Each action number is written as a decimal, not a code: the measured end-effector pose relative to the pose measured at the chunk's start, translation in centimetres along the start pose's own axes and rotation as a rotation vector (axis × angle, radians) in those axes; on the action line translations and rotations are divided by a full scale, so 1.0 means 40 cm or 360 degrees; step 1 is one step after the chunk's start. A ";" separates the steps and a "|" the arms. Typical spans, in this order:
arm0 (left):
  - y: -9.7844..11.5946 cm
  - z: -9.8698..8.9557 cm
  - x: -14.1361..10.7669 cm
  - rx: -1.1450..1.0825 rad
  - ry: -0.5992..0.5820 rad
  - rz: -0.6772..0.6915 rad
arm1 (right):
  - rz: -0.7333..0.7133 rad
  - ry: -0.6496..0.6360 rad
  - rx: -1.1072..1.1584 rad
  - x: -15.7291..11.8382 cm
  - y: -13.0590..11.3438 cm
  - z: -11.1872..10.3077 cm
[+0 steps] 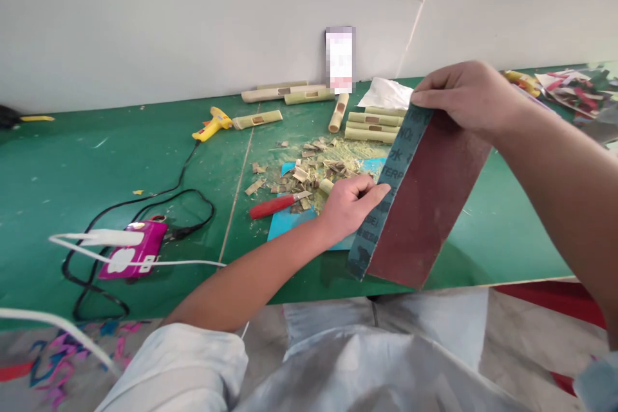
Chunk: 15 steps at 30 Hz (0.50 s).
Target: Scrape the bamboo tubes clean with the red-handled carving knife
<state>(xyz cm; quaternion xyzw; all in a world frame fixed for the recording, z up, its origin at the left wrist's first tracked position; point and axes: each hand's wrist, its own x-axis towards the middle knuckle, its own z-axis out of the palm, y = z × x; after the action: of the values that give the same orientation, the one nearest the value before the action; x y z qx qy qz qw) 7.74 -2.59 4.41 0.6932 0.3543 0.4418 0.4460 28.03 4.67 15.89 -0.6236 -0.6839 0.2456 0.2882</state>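
Observation:
A sheet of sandpaper slants over the front of the table, its dark red face toward me and one long edge folded over to show the printed blue-green backing. My right hand pinches its top corner. Lower down, my left hand is closed at the folded strip, thumb against it. Behind my left hand, a heap of bamboo chips and dust partly covers a blue sheet. A red-handled knife lies at its left side, blade toward the chips.
Cut bamboo tubes with square openings lie at the back, near a white tissue. Leftward are a yellow glue gun, a purple power strip and looping cords. Colourful scraps lie at the far right.

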 end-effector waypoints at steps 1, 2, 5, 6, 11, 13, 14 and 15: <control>0.000 0.001 -0.002 0.0023 -0.0032 -0.0002 | 0.0018 0.0026 0.0016 -0.001 0.002 -0.005; 0.000 0.002 -0.004 0.0044 -0.0051 0.0010 | 0.0057 0.0043 -0.0017 -0.002 0.004 -0.009; 0.004 0.001 -0.006 0.0069 -0.0061 0.0049 | 0.0149 0.0047 -0.0091 -0.003 0.015 -0.018; 0.005 0.001 -0.006 0.0065 -0.0059 0.0035 | 0.0148 0.0025 -0.0084 -0.002 0.022 -0.021; 0.009 -0.003 0.000 0.0065 -0.0130 -0.0107 | 0.0104 0.0121 -0.0089 0.017 0.067 -0.048; 0.011 -0.004 0.000 0.0099 -0.0196 -0.0110 | 0.0135 0.0133 -0.0089 0.021 0.082 -0.055; 0.012 -0.003 0.000 0.0119 -0.0217 -0.0106 | 0.0154 0.0133 -0.0109 0.021 0.087 -0.056; 0.013 -0.003 0.000 0.0138 -0.0221 -0.0095 | 0.0169 0.0129 -0.0133 0.020 0.091 -0.057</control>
<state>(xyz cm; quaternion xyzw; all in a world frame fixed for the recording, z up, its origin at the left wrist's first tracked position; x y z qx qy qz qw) 7.69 -2.74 4.92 0.7299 0.3618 0.3632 0.4520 32.15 5.79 15.05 -0.6799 -0.6472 0.2065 0.2760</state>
